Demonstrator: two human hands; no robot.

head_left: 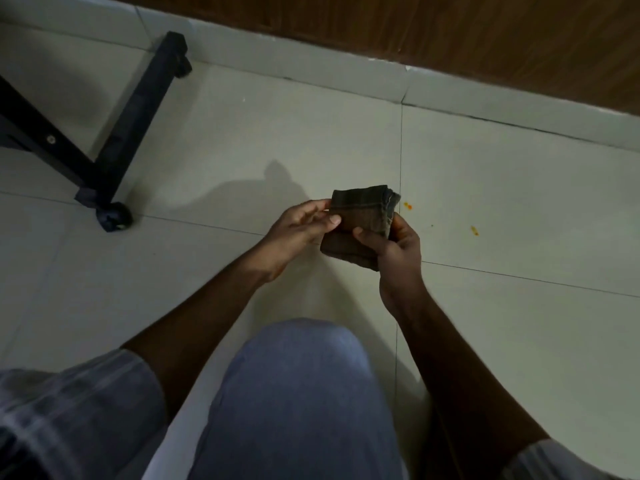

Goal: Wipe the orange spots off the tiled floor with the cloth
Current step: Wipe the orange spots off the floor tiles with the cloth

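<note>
One cloth [360, 223], two hands, three orange spots [408, 205].

The person wears a short-sleeved shirt of pale grey-blue cloth with faint lighter stripes. Its left sleeve [86, 403] fills the lower left of the frame, the cuff ending around the elbow in a folded hem; the right sleeve [554, 460] shows only as a small pale patch at the lower right corner. Both forearms are bare below the sleeves. The left hand [294, 226] and right hand [398, 251], near the centre of the frame, carry no rings, watch or bracelets. A knee [298, 393] in light blue trousers rises at lower centre, the fabric plain and smooth.
</note>
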